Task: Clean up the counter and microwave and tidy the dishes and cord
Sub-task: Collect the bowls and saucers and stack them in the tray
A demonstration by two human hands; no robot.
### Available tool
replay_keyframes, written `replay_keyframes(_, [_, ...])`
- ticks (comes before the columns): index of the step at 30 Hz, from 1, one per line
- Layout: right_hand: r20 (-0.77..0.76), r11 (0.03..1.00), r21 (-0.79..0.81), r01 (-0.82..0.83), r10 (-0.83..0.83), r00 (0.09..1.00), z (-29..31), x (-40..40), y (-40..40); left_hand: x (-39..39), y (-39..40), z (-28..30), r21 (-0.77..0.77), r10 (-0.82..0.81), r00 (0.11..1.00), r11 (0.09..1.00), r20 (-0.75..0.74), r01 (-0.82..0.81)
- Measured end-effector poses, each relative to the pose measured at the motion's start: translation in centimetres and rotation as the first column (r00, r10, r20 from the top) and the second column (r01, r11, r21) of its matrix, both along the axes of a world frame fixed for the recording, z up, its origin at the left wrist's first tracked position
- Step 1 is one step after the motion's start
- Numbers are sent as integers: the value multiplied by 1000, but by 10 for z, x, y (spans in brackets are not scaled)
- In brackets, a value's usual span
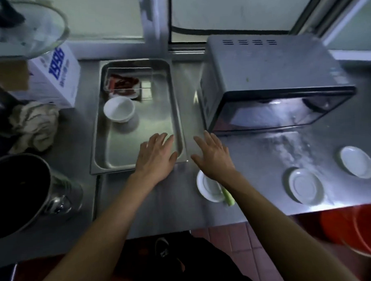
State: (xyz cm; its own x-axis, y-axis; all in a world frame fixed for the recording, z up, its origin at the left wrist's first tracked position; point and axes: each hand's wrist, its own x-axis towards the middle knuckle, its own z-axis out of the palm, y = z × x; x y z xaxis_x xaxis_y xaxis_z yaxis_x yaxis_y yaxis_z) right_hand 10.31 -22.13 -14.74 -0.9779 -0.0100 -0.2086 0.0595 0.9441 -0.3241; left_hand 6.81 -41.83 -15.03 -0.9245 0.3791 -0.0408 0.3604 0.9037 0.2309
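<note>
Near the counter's (255, 158) front edge, three small white plates (305, 187) are lying apart. Above it I am holding my left hand (156, 157) and right hand (213, 155) flat, fingers spread, gripping nothing. Farther back, the steel tray (138, 161) is holding a white bowl (119, 109); the microwave (271, 73) is sitting toward the back right corner.

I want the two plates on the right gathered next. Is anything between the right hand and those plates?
Nothing visible blocks the way. The right hand hovers open over the counter, and bare steel runs from it to the nearer plate and the farther plate. The microwave sits behind that path.
</note>
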Motion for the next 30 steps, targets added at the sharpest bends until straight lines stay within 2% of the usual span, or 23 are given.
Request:
replay_keyframes(7, [39, 974, 53, 219, -221, 975, 4, 93, 44, 39, 46, -5, 76, -211, 977, 975, 18, 209])
replay_keyframes(17, [59, 841, -7, 541, -539, 840, 11, 194, 123, 91, 156, 1, 59, -458, 889, 888, 24, 456])
replay_keyframes(21, [44, 794, -23, 607, -606, 794, 8, 229, 162, 116, 212, 3, 64, -556, 831, 830, 17, 554])
replay_keyframes(30, [22, 703, -96, 705, -706, 708, -2, 294, 276, 170, 338, -5, -69, -653, 755, 752, 56, 655])
